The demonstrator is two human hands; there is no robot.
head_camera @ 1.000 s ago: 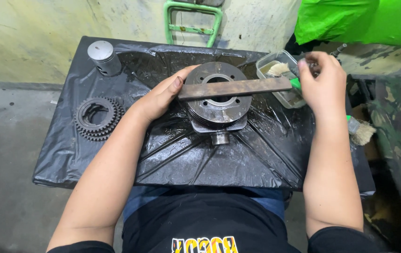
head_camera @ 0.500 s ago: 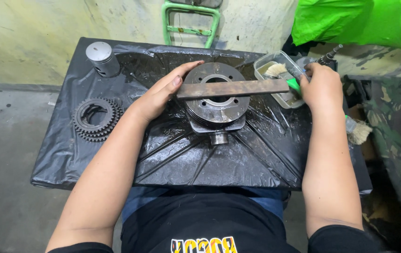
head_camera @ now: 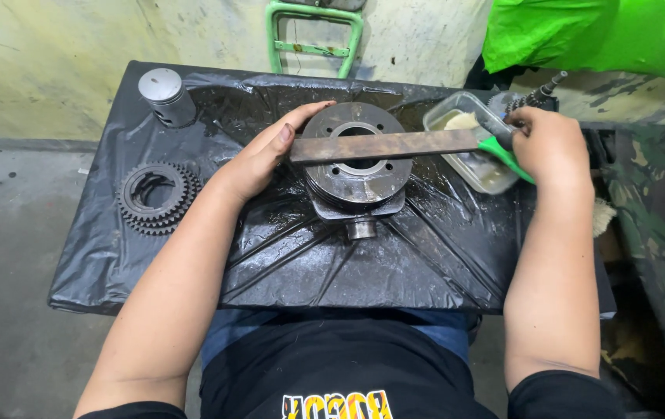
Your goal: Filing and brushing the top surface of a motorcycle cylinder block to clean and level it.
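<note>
1. Head view looks down on a bench wrapped in black plastic sheet, with a round finned metal cylinder part standing near its middle.
2. A flat, rusty steel bar lies across the top face of that cylinder part, reaching from its left rim out past its right rim toward a clear plastic tub.
3. The left hand lies flat against the left side of the cylinder part, fingers pressed together and stretched along the rim, thumb touching the bar's left end.
4. The right hand is closed around a green-handled tool at the bar's right end, over the tub; what its tip does is hidden.
5. By its look, the cylinder part is thick metal, so likely heavy, rigid and not easily tipped; its oily sheen and the wet plastic under it suggest it could slide, so the outer fins or the lower neck seem the surest places to take hold.
6. The bar seems stiff and merely resting, so it could skid off the smooth face; pinning either end looks best.
7. A grey piston stands at the far left corner, and a stack of gear rings lies at the left edge, both well apart from the hands.
</note>
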